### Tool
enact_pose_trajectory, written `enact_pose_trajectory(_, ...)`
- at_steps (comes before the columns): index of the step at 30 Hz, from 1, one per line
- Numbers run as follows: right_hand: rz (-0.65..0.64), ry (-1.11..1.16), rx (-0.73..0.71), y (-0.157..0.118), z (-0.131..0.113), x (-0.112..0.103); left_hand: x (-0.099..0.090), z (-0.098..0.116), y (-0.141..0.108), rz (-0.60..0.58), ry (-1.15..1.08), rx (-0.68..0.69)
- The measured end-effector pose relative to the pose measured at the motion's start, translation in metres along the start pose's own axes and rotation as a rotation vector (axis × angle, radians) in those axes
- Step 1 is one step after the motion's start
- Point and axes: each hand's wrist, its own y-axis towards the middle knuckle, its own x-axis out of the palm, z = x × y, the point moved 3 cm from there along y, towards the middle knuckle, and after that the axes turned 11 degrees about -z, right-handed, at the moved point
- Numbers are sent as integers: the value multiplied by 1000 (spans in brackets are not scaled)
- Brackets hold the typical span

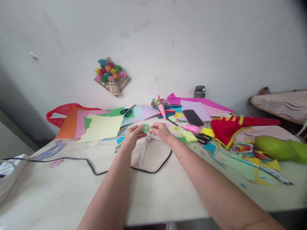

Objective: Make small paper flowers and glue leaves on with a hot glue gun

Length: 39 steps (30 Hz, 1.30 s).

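Pale wall rising behind the bench here, scuffed in patches, small digits written on it; right of the bench, a patterned cloth-covered surface; soft, even light on everything.

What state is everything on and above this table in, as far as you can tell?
Green paper cutout: held between both hands, pink centre attached or resting on it, unclear which.
Phone: lying down, screen dark.
Bottle: upright, lid on.
Pale yellow sheet: lying over other sheets, one edge ragged.
Black-handled scissors: lying on paper, blade opening unclear.
White glue gun: lying down, on or off unclear.
Flower decoration: on the wall.
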Motion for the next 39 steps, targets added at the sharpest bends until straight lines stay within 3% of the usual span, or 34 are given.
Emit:
enact_pose_trajectory(7, -5, -87, -9, 0, 1, 1, 5, 8, -4, -12, -58, 51)
enact_pose_trajectory(18, 8, -193, -36, 0, 3, -2, 3, 7, -4, -38, -39, 10)
enact_pose_trajectory(25, -14, -40, 22, -1, 1, -5, 2, 7, -4, -4, 17, 2)
enact_pose_trajectory(27, 43, 38, 44, -1, 3, -9, 1, 6, -3, 21, 25, -3)
enact_pose_trajectory(31, 311, 54, 52, 0, 11, -20, -2, 4, -1, 87, 27, -17)
enact_pose_trajectory(33, 385, 31, 63, 1, 16, -22, -3, 2, -1, 123, 20, -19)
enact_pose_trajectory(39, 342, -156, 0, -1, 10, -13, -3, -1, 0, 166, -33, -3)
